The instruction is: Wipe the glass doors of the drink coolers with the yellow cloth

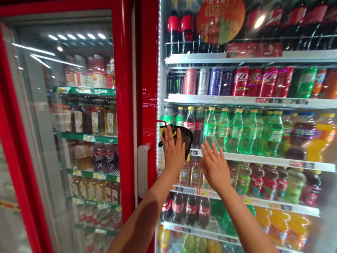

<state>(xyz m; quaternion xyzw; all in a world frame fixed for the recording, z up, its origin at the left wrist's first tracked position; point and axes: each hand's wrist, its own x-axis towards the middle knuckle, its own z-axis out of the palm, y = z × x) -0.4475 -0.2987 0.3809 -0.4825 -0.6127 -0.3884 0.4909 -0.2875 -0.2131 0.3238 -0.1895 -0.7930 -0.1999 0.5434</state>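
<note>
Handling the black mesh item (pixel 187 138) before the drinks shelf (pixel 263 159) seems the step — left hand (pixel 173 153) with fingers extended over it, grip unclear; right hand (pixel 215 168) with fingers spread, apparently empty — and the next move calls for a sure hold.

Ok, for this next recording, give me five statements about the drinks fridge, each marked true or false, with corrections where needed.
1. The left hand is in front of a black-and-yellow item. True.
2. The right hand is clenched into a fist. False: it is open, with its fingers extended.
3. The red cans stand one tier above the green bottles. True.
4. The silver handle is to the right of both hands in the picture. False: it is to their left.
5. Dark bottles with red labels stand above the red cans. True.
</note>
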